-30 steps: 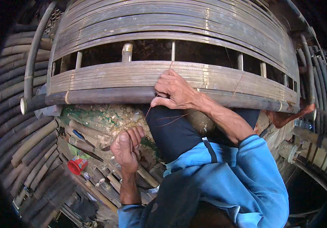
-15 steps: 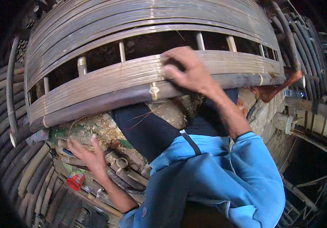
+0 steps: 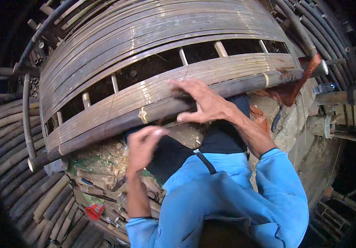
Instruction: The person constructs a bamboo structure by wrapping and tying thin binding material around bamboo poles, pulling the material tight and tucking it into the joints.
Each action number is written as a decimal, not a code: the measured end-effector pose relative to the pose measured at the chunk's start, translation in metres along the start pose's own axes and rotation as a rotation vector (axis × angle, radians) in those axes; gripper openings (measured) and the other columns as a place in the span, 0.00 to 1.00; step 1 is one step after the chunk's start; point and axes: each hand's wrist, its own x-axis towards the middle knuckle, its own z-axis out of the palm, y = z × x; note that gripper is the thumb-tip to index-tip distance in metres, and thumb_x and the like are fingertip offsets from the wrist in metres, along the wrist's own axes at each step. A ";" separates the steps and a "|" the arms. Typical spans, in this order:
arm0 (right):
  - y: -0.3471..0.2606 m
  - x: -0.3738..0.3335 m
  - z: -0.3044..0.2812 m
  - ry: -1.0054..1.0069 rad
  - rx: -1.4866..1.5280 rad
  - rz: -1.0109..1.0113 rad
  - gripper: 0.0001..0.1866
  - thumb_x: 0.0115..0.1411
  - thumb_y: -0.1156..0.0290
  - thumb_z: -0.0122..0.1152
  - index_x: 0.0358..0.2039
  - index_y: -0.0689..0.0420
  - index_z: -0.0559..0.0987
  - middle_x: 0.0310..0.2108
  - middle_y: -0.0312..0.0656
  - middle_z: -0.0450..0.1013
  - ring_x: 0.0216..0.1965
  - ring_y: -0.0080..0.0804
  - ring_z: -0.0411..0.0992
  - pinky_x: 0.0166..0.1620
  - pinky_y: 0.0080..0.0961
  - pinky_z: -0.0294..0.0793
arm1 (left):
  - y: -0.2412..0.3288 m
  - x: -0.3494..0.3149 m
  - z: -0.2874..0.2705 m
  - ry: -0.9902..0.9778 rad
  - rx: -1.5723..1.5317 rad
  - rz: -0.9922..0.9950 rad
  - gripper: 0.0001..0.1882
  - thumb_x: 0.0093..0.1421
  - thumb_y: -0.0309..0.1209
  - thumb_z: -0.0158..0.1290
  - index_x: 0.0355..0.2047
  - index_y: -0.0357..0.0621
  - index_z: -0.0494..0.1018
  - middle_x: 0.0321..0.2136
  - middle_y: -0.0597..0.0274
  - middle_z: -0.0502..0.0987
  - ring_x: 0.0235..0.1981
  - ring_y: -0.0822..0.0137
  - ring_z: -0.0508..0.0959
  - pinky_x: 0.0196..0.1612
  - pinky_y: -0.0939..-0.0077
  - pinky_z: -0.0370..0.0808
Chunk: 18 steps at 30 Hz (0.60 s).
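Note:
A long bamboo frame [image 3: 116,134] with a thick dark pole along its near edge lies across my lap. Thin split-bamboo slats [image 3: 116,106] run beside the pole, tied to it with pale lashings [image 3: 143,115]. My right hand [image 3: 205,101] is over the pole and the nearest slats, thumb and fingers apart. Just below the pole, left of the right hand, my left hand [image 3: 140,146] is blurred, its fingers bent together. A faint thin line shows between the two hands; what the left fingers hold is too small to make out.
Beyond a gap with pale crosspieces [image 3: 114,84] spreads a wide slatted panel [image 3: 153,31]. Bamboo poles [image 3: 10,144] are stacked at left, more at right. A red cup [image 3: 95,211] lies at lower left among bamboo offcuts. Reddish cloth [image 3: 287,93] hangs near the pole's right end.
My left hand has risen from the lower left to the pole's near side. My right hand has slid down off the slats toward the pole. The view has turned slightly, tilting the frame.

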 end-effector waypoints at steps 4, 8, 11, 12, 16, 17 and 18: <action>-0.010 0.007 -0.033 -0.221 0.321 0.024 0.37 0.52 0.55 0.75 0.60 0.53 0.72 0.39 0.45 0.76 0.46 0.44 0.73 0.52 0.40 0.72 | 0.013 -0.017 -0.117 0.258 0.105 0.012 0.11 0.64 0.35 0.58 0.35 0.39 0.84 0.29 0.68 0.82 0.26 0.80 0.70 0.31 0.83 0.65; 0.039 0.021 -0.069 0.018 0.055 0.069 0.15 0.58 0.58 0.70 0.37 0.58 0.85 0.34 0.44 0.75 0.40 0.40 0.74 0.47 0.36 0.73 | -0.013 0.037 -0.174 0.597 0.418 0.103 0.15 0.61 0.38 0.65 0.36 0.35 0.84 0.23 0.66 0.81 0.22 0.77 0.75 0.29 0.80 0.72; 0.093 0.033 -0.065 0.046 -0.242 0.200 0.17 0.64 0.61 0.58 0.46 0.58 0.84 0.42 0.53 0.78 0.48 0.50 0.76 0.52 0.46 0.75 | -0.006 0.124 -0.112 0.496 0.716 0.018 0.14 0.58 0.38 0.66 0.35 0.38 0.85 0.23 0.58 0.83 0.24 0.72 0.80 0.34 0.74 0.77; 0.111 0.035 -0.060 0.051 -0.245 0.215 0.17 0.64 0.61 0.58 0.46 0.58 0.84 0.42 0.53 0.78 0.48 0.50 0.76 0.52 0.46 0.75 | 0.007 0.154 -0.077 0.416 0.965 0.057 0.15 0.57 0.42 0.64 0.35 0.43 0.86 0.26 0.53 0.84 0.27 0.60 0.84 0.37 0.66 0.80; 0.136 0.065 -0.040 -0.147 -0.256 0.590 0.23 0.64 0.59 0.53 0.56 0.54 0.80 0.52 0.57 0.77 0.56 0.55 0.74 0.58 0.48 0.73 | -0.007 0.252 0.019 0.186 0.923 0.047 0.14 0.57 0.40 0.60 0.34 0.43 0.85 0.33 0.38 0.82 0.36 0.43 0.84 0.43 0.52 0.79; 0.136 0.072 -0.035 -0.235 -0.222 0.714 0.24 0.64 0.59 0.53 0.59 0.52 0.78 0.54 0.58 0.75 0.57 0.55 0.74 0.60 0.48 0.73 | -0.021 0.274 0.034 0.160 0.857 0.033 0.14 0.58 0.39 0.59 0.34 0.40 0.84 0.32 0.36 0.82 0.35 0.45 0.84 0.41 0.52 0.78; 0.139 0.073 -0.031 -0.225 -0.216 0.700 0.22 0.63 0.59 0.54 0.54 0.51 0.81 0.52 0.59 0.76 0.56 0.56 0.75 0.58 0.49 0.74 | -0.030 0.295 0.049 0.071 0.730 -0.046 0.14 0.58 0.37 0.57 0.33 0.37 0.84 0.31 0.36 0.82 0.34 0.48 0.84 0.40 0.54 0.77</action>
